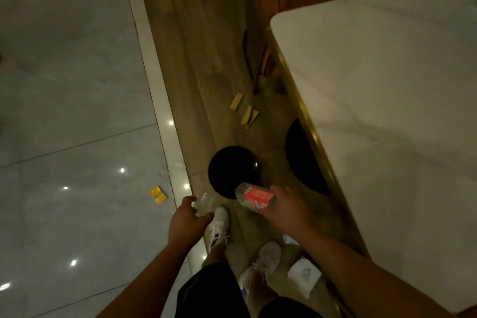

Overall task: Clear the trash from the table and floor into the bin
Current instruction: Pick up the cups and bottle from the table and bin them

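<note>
Forearms reach forward from the bottom of the view, person standing on the wooden floor strip beside the white marble counter (387, 100). Right hand (286, 210): fingers clamped around a clear plastic bottle with a red label (254, 197), held on a slant just over the rim of the black bin (233, 170). Left hand (187, 219): fingers closed on a second clear item, apparently a crumpled plastic cup or bottle (204, 202), near the bin's left edge but not yet over the opening.

Step in hand, by judgement: dropping carried trash into the bin. Bottle looks ready for release; left-hand item needs to shift right over the opening first.

Trash remaining on floor:
- white paper napkin (304, 276) by the right shoe, close to the counter base
- yellow wrapper (158, 195) on the grey tiles, left of the bin
- tan cardboard scraps (244, 112) on the wood beyond the bin, more near the counter leg

Next move calls for opening both hands over the bin, then stooping for the napkin, nearest to hand
</note>
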Tool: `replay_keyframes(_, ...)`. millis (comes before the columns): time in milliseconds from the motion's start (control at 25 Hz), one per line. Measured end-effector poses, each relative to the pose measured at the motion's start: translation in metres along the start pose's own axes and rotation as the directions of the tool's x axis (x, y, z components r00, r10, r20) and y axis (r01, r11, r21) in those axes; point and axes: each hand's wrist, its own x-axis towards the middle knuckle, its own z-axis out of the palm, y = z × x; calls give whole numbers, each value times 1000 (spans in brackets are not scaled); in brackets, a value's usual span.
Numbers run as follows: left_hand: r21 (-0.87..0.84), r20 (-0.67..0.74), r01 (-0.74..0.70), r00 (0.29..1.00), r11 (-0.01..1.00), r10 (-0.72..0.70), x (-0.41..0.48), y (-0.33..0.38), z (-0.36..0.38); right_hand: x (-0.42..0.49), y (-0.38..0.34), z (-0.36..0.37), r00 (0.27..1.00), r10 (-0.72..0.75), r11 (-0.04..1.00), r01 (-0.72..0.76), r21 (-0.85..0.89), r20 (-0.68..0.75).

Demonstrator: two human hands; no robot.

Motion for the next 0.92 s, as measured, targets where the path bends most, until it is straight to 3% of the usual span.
replay_keyframes(240,96,56,-6,998,995,1,97,-27,30,93,-2,64,993,114,992,-114,-55,0)
replay_keyframes(480,288,51,-84,996,954,72,174,-48,86,170,12,133,997,75,991,-73,-115,11)
replay_keyframes(680,515,29,-216,972,829,235,220,-55,118,217,19,167,998,-41,966,29,-258,-43)
replay_keyframes(920,605,56,-398,885,689,461,260,-55,146,261,19,196,993,-117,934,101,-342,-26)
